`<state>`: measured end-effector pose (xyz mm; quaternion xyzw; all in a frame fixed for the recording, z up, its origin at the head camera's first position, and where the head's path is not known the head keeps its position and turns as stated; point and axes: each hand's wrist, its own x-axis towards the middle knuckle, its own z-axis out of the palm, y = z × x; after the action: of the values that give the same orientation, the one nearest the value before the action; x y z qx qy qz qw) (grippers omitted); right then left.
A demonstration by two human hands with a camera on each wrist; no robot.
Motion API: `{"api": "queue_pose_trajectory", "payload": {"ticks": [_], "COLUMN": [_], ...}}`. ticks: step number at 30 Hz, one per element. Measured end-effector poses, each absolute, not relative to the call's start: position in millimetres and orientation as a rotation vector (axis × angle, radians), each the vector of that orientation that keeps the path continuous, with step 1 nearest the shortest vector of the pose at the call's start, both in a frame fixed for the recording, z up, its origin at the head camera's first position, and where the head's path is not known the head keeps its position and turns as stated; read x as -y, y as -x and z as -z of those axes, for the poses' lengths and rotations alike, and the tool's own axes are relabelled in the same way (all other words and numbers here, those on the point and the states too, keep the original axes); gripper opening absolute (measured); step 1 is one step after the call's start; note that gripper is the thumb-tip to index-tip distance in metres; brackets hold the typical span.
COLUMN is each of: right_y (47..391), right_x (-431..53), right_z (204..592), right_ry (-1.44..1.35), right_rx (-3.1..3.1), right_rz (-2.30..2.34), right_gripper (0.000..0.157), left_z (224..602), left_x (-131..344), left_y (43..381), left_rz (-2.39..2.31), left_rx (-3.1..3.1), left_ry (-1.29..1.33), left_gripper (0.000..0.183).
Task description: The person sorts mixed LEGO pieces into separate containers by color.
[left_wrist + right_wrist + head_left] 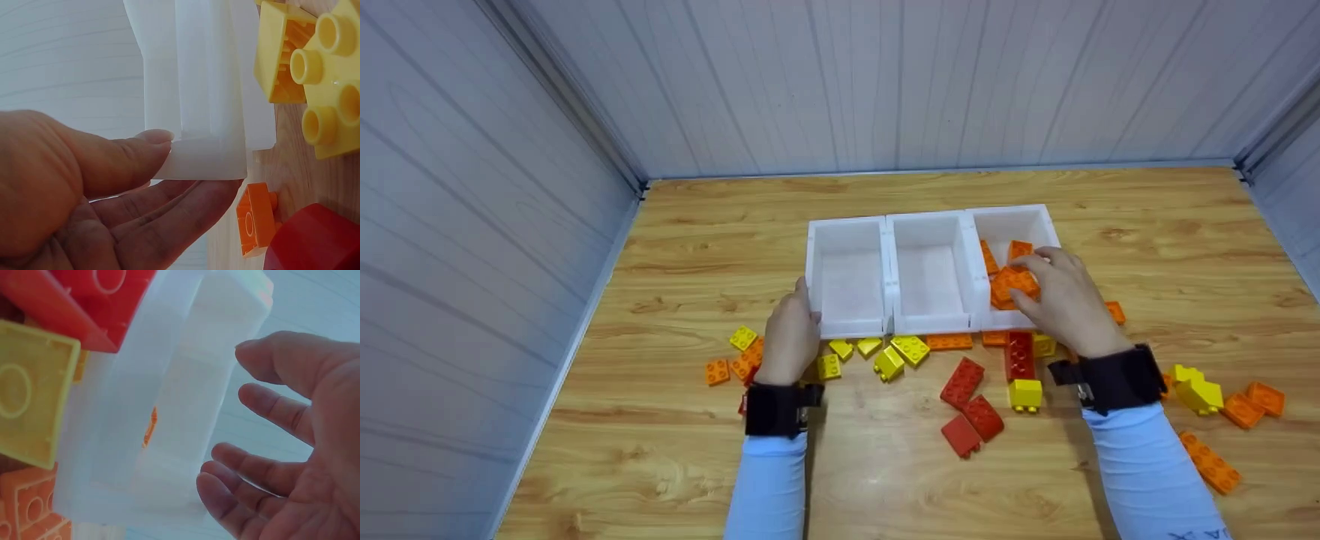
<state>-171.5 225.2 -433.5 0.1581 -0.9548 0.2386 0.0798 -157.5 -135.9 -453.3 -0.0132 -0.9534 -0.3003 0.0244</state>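
Note:
Three white bins [930, 324] stand joined in a row on the table. My left hand [791, 337] pinches the near-left corner of the left bin [197, 152], thumb on one side of the wall and fingers on the other. Above the right bin hovers my right hand [1069, 300], its fingers spread and loosely bent. Several orange toy bricks [1012, 286] lie inside that bin, just below the fingertips. In the right wrist view the right hand [281, 439] shows nothing between thumb and fingers, beside the translucent bin wall [185, 371].
Loose yellow bricks [889, 364], red bricks [962, 382] and orange bricks [1210, 463] are scattered along the near side of the bins and around both wrists. Pale panel walls [885, 90] enclose the wooden table [885, 487] at the back and sides.

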Motion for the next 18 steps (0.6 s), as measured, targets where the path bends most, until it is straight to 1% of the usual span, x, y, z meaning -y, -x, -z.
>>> {"api": "queue_pose_trajectory", "payload": {"ticks": [5, 9, 14, 18], "right_y": [151, 130, 110, 102], "right_x": [-226, -227, -220, -211], "right_z": [434, 433, 437, 444], "right_ry": [-0.517, -0.503, -0.456, -0.367], "right_rx": [2.649, 2.574, 2.709, 2.878], "right_rz": [-0.744, -0.726, -0.665, -0.626], "right_gripper": [0.02, 0.014, 0.009, 0.013], "left_z": [453, 453, 454, 454], "left_x": [134, 133, 134, 134], "left_y": [159, 159, 160, 160], "left_rz": [0.94, 0.966, 0.988, 1.009], "left_rx": [2.956, 2.953, 2.96, 2.972], "left_ry": [0.034, 0.028, -0.016, -0.047], "left_gripper": [0.057, 0.057, 0.057, 0.057]}}
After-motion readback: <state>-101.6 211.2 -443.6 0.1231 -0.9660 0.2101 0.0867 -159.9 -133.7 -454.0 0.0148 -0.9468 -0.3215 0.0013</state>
